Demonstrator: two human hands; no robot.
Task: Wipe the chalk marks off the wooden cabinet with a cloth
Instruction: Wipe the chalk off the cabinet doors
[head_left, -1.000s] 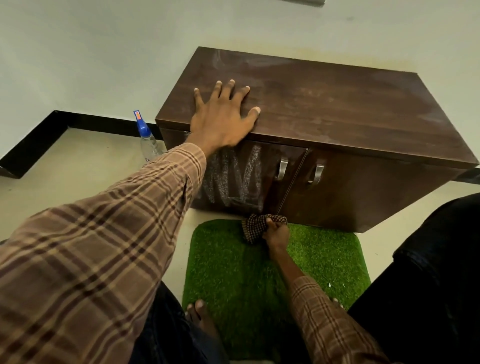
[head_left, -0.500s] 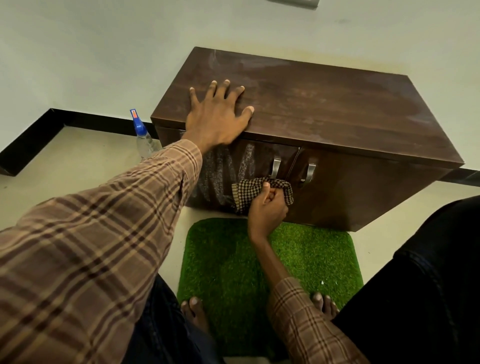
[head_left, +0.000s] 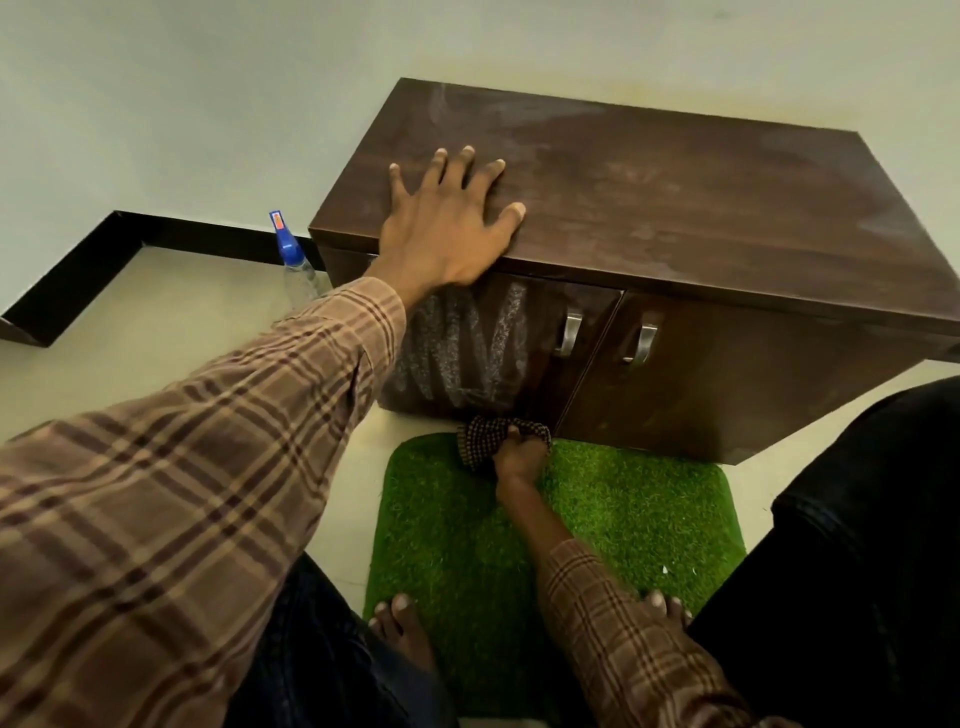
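A low dark wooden cabinet (head_left: 675, 208) stands against the wall. White chalk marks (head_left: 462, 348) cover its left door, partly hidden by my left sleeve. My left hand (head_left: 447, 223) rests flat with fingers spread on the cabinet top near its front left edge. My right hand (head_left: 519, 457) grips a dark checked cloth (head_left: 480, 441) at the bottom edge of the left door, just above the green mat.
A green grass-like mat (head_left: 623, 519) lies on the floor in front of the cabinet, with my bare feet on its near edge. A spray bottle (head_left: 293, 265) with a blue top stands left of the cabinet. Two metal handles (head_left: 605, 338) sit mid-front.
My right hand with the cloth rose to the middle of the left door half a second ago and has now come back down to its bottom edge. My left hand stayed put.
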